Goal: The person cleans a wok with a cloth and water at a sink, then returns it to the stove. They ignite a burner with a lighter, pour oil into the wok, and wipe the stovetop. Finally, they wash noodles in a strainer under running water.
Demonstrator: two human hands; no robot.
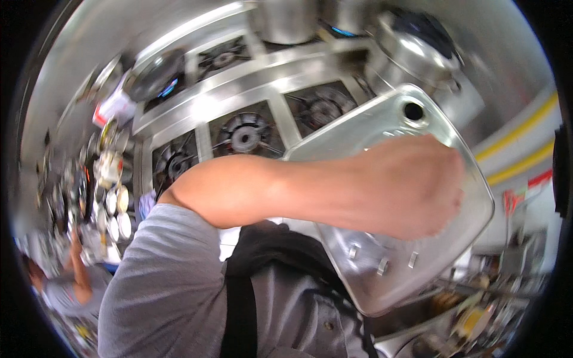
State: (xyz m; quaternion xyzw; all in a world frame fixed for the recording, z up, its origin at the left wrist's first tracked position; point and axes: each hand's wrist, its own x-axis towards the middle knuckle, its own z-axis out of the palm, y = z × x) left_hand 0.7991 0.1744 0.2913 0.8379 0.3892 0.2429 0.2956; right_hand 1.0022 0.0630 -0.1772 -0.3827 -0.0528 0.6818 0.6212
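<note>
My left arm reaches across from the lower left. My left hand [421, 188], blurred and seen from its back, is over a large rectangular stainless-steel pan or panel [385, 295] with rounded corners and a raised rim. A round dark hole [413, 111] lies near its upper corner, and three small metal tabs [382, 266] sit on its lower part. The fingers look curled, but whether they hold anything is hidden. The metal piece is turned at an angle between my body and the stove. My right hand is out of view.
A gas stove with bare burners [245, 134] stands ahead. At its back are a dark wok [159, 78] over a blue flame and large steel pots [286, 22]. Yellow hoses [519, 134] run at the right. A person [76, 288] works at the far left beside crowded containers [118, 210].
</note>
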